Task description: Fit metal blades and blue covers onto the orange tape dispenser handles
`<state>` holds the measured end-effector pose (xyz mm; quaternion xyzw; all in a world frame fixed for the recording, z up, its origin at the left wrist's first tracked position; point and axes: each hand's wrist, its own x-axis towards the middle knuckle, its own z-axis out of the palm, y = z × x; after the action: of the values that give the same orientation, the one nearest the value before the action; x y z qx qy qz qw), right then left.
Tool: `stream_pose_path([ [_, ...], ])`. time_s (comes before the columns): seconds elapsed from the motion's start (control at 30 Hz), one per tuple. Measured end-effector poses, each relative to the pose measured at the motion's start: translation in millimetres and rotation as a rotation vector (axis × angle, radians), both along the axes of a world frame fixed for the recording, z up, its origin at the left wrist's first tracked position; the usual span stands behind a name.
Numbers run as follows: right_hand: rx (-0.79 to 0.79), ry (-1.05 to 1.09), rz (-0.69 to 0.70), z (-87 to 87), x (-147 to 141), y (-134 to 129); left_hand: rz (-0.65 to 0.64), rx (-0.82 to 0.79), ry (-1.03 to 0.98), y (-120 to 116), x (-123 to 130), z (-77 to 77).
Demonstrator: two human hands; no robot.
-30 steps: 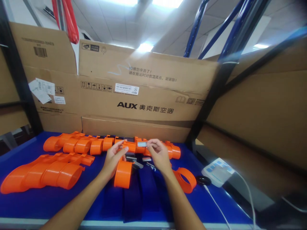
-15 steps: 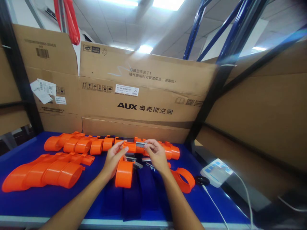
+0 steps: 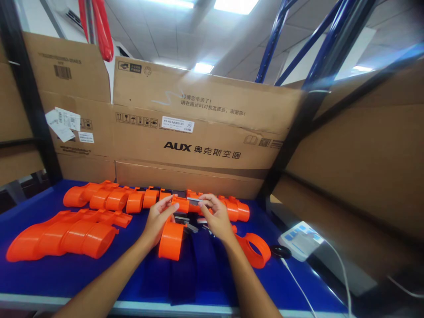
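My left hand point(image 3: 156, 223) grips an orange plastic part with a round ring point(image 3: 171, 242) that hangs below the fingers. The part's flat channel-like top lies between thumb and fingertips. In a pinch of thumb and fingers, my right hand point(image 3: 217, 217) has a small grey metal strip point(image 3: 194, 201). The strip's left end meets the right end of the orange channel; whether it sits inside, I cannot tell. Under the hands lie several more grey metal strips point(image 3: 191, 227), partly covered. Right of my right forearm is a loose orange ring part point(image 3: 256, 249).
Rows of orange ring parts point(image 3: 68, 236) lie on the blue table point(image 3: 109, 282) at left and along the back. Dark blue strips point(image 3: 183, 278) lie in front of me. At right are a white power strip point(image 3: 300, 240), a black round object point(image 3: 280, 251) and cables. Cardboard point(image 3: 198, 172) walls the back.
The grey strip has turned slightly in my right fingers and shows a narrower face. Both hands keep nearly the same place, and the whole view has shifted a little.
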<state>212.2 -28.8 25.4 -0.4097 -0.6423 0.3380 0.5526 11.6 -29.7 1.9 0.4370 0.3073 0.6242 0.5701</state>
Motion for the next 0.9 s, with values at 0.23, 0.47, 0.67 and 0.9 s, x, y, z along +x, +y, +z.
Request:
stream_pose_path([
  [0.23, 0.02, 0.041, -0.045, -5.8, 2, 8, 0.053, 0.023, 0.033, 1, 2, -2.7],
  [0.47, 0.046, 0.06, -0.071, -7.5, 7, 10, 0.108, 0.022, 0.02, 3, -1, -4.1],
  [0.67, 0.135, -0.045, -0.005, -4.0, 6, 4, 0.09, 0.018, -0.023, 0, -2, -1.8],
  [0.9, 0.189, -0.089, 0.057, -2.9, 4, 2, 0.097, 0.017, -0.033, -4, -2, 1.5],
])
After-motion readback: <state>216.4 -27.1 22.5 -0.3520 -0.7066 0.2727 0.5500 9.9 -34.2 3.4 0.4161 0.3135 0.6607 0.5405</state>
